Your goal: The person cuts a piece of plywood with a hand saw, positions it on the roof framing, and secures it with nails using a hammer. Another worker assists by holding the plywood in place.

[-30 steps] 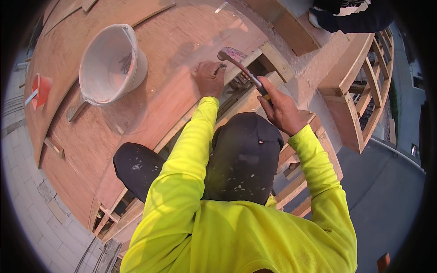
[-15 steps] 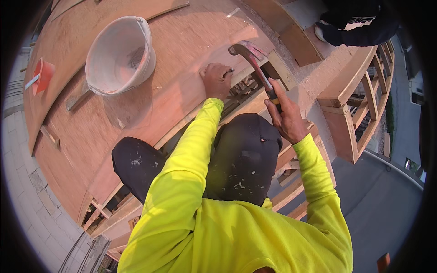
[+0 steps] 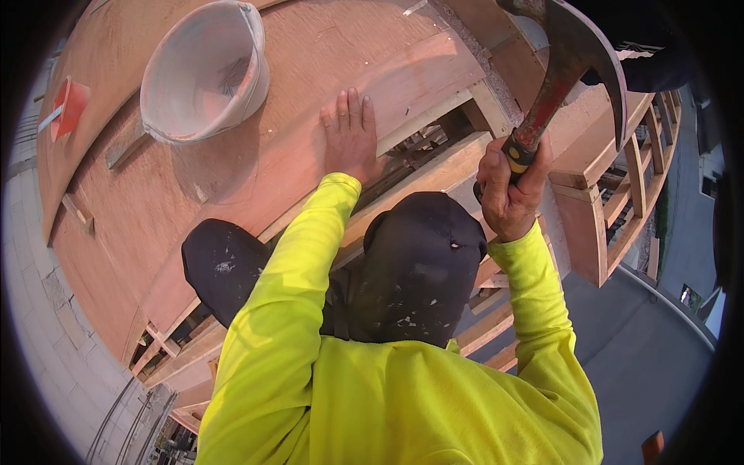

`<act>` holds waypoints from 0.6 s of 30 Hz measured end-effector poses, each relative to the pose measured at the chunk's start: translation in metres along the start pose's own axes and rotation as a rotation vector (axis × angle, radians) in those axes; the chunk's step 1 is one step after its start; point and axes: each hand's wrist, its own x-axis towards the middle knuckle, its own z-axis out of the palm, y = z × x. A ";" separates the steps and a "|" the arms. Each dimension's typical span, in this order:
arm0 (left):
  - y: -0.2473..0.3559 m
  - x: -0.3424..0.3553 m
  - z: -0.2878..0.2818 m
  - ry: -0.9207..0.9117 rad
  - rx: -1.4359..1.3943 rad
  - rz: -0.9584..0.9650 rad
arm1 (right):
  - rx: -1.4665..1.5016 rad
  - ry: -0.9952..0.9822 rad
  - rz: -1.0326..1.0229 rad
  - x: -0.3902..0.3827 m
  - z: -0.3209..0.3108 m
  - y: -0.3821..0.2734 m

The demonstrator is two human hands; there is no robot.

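A claw hammer point(image 3: 554, 89) with a dark head and a reddish shaft is raised high, its grip held in my right hand point(image 3: 513, 190). My left hand point(image 3: 350, 143) lies flat on a plywood strip point(image 3: 426, 70), fingers spread and pointing away from me. To the right of those fingers, a small dark nail point(image 3: 408, 111) shows in the strip, near its edge. Beneath that edge runs a wooden frame point(image 3: 434, 174) with a gap through which more timber is visible.
A whitish bucket point(image 3: 182, 70) with thin dark pieces inside stands on the curved plywood at upper left. Farther left is a small red container point(image 3: 71, 108). Another timber frame point(image 3: 577, 190) rises at right, and another person's dark clothing point(image 3: 659, 46) shows at upper right.
My left hand has let go of the nail, opened and flattened on the plywood to the left. My right hand has lifted the hammer up and to the right, closer to the view.
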 end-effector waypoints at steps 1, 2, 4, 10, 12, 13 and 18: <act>0.006 0.000 0.000 -0.030 -0.010 0.014 | -0.123 -0.121 0.070 -0.006 -0.010 0.006; 0.008 0.003 -0.004 -0.043 -0.003 0.009 | -0.228 -0.253 0.111 -0.008 -0.015 0.017; 0.007 0.004 -0.009 -0.071 0.003 -0.002 | -0.490 -0.557 0.159 0.009 -0.021 0.025; -0.004 0.000 0.000 -0.051 0.035 -0.042 | 0.014 -0.004 0.002 0.020 0.011 -0.036; 0.005 0.003 -0.001 -0.034 -0.008 -0.013 | 0.236 0.091 0.004 0.001 0.009 -0.010; 0.006 0.005 -0.004 -0.037 -0.012 -0.008 | -0.292 -0.132 0.122 -0.013 -0.011 0.013; -0.002 -0.008 -0.006 -0.066 0.031 -0.027 | -0.381 -0.457 0.209 0.011 -0.013 -0.013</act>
